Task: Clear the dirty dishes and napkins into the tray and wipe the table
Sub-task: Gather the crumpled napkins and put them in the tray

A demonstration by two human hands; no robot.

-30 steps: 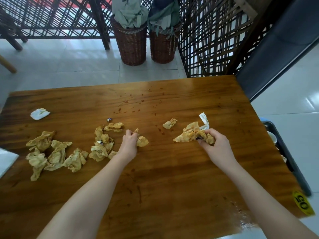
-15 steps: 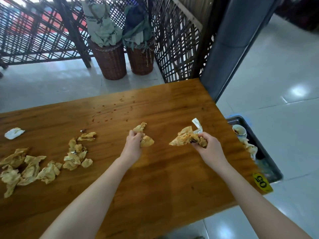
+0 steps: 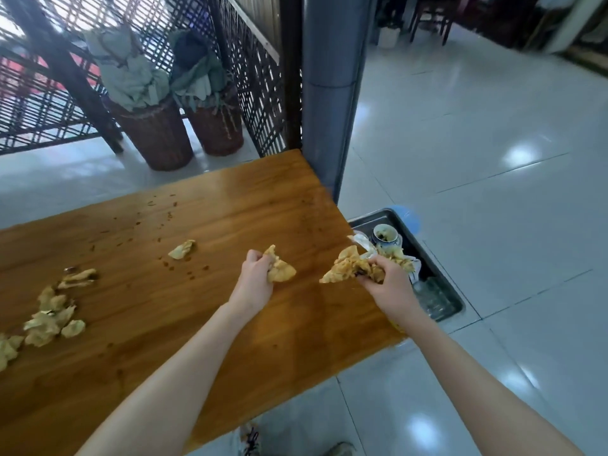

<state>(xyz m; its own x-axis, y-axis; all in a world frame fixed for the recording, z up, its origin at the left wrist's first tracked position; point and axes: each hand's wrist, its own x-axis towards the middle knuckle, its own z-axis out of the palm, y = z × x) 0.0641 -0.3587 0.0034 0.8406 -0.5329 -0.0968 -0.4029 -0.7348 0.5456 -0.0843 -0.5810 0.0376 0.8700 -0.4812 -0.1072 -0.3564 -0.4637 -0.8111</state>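
Left hand (image 3: 253, 274) & right hand (image 3: 388, 284), each grip closed on crumpled napkins (image 3: 342, 268), hover by the tray (image 3: 439, 274) beside the worktop (image 3: 230, 209); cup (image 3: 385, 233) already inside. Loose napkins (image 3: 49, 319) & crumbs (image 3: 169, 213) litter the worktop; wiping not yet begun, prob. half done.

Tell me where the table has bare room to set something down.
Bare wood lies along the near edge, between the napkin pile and the left hand, and at the far right corner of the table. Crowded: the left end and the tray.

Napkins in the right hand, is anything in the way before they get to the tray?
Nothing visible. The right hand grips the napkins at the table edge; the open tray lies just beyond, holding a cup.
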